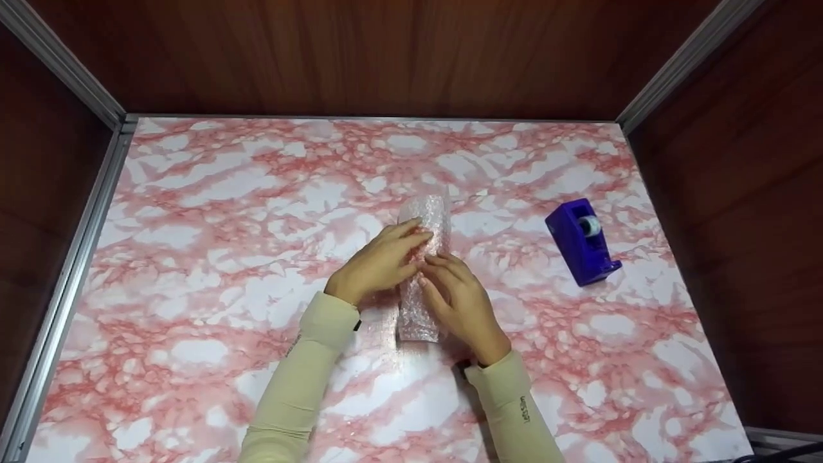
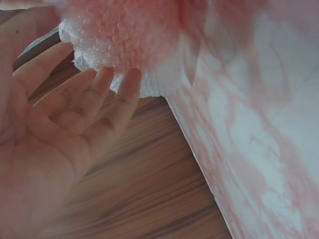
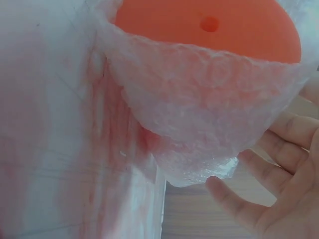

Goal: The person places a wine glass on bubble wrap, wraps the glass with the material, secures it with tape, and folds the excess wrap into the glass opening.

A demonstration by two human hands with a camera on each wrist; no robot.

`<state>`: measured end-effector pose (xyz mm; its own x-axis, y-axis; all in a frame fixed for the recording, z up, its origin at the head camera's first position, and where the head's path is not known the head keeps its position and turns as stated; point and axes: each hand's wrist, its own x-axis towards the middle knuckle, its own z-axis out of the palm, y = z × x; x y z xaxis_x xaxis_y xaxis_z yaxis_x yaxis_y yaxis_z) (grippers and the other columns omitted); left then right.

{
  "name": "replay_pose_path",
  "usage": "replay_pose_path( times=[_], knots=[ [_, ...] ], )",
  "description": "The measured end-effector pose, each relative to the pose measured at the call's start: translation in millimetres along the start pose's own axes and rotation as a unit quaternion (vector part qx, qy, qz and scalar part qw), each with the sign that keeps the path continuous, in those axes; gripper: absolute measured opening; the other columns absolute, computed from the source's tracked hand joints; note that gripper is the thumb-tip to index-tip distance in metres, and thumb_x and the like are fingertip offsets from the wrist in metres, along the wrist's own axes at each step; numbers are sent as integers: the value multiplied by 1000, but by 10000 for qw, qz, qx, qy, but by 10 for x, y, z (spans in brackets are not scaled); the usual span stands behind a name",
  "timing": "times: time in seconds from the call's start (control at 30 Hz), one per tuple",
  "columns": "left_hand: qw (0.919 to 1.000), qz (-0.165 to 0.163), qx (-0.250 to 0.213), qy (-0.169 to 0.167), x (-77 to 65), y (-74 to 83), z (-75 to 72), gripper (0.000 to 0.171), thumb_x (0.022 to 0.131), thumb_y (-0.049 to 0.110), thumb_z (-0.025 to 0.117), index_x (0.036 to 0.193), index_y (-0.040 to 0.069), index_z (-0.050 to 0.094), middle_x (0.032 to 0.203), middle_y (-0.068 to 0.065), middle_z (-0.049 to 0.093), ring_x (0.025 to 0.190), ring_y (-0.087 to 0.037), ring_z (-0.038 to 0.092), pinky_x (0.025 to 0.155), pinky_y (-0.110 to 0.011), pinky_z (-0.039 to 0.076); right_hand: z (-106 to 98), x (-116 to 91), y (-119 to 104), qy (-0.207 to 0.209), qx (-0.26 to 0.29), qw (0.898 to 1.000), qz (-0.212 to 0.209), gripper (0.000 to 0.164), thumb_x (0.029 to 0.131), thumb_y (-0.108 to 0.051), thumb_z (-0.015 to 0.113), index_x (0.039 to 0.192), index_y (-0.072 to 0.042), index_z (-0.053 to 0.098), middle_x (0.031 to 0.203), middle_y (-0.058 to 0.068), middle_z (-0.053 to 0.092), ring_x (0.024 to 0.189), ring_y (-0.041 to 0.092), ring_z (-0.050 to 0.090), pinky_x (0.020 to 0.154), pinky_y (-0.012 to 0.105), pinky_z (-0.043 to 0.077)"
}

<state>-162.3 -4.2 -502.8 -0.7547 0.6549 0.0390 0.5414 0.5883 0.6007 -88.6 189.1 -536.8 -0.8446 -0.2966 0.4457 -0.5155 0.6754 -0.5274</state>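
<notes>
A bundle of clear bubble wrap (image 1: 418,321) lies lengthwise on the table in front of me. In the right wrist view, an orange object (image 3: 164,22) with a rounded edge and a small round hole shows at the open end of the bubble wrap (image 3: 199,104); the rest of it is covered. My left hand (image 1: 379,260) rests across the bundle from the left, its fingers loosely extended over the plastic. From the right, my right hand (image 1: 466,302) lies along the other side, with relaxed fingertips at the wrap.
A blue tape dispenser (image 1: 572,247) with a roll of clear tape (image 1: 590,226) stands to the right. The tabletop (image 1: 225,360) has a red and white marbled pattern. Dark wood-look panels (image 1: 386,58) with metal edging enclose the back and sides.
</notes>
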Motion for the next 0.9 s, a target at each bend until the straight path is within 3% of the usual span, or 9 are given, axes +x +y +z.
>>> replay_pose_path(
  times=[0.33,0.57,0.77,0.9],
  knots=[
    [9994,-193,68,-282,-10,-15,-39,72,95,31,70,157,15,35,163,-7,26,147,-28,24,117,-40,25,-56,-8,16,-127,208,9996,-111,28,101,-22,62,118,-2,71,134,12,62,133,30,48,114,36,33],
    [9995,-245,26,-211,-1,-1,-37,75,93,30,73,156,14,36,163,-7,26,147,-32,23,119,-40,21,-370,-40,157,-342,12,9988,-348,25,99,-14,64,120,-2,70,137,14,60,132,34,49,111,47,37],
    [9991,-315,-153,-220,-13,-5,-21,75,93,30,73,156,15,36,163,-6,25,148,-34,21,118,-42,22,-874,-139,522,343,-379,9985,207,28,94,-5,65,121,5,67,132,21,60,124,39,53,108,50,39],
    [9986,-370,-242,-298,-18,-11,3,74,94,32,71,157,17,34,164,-5,24,148,-32,21,118,-43,24,-1174,-241,843,1010,-875,9890,635,25,91,-3,69,114,8,69,121,26,64,115,43,56,103,53,40]
  ],
)
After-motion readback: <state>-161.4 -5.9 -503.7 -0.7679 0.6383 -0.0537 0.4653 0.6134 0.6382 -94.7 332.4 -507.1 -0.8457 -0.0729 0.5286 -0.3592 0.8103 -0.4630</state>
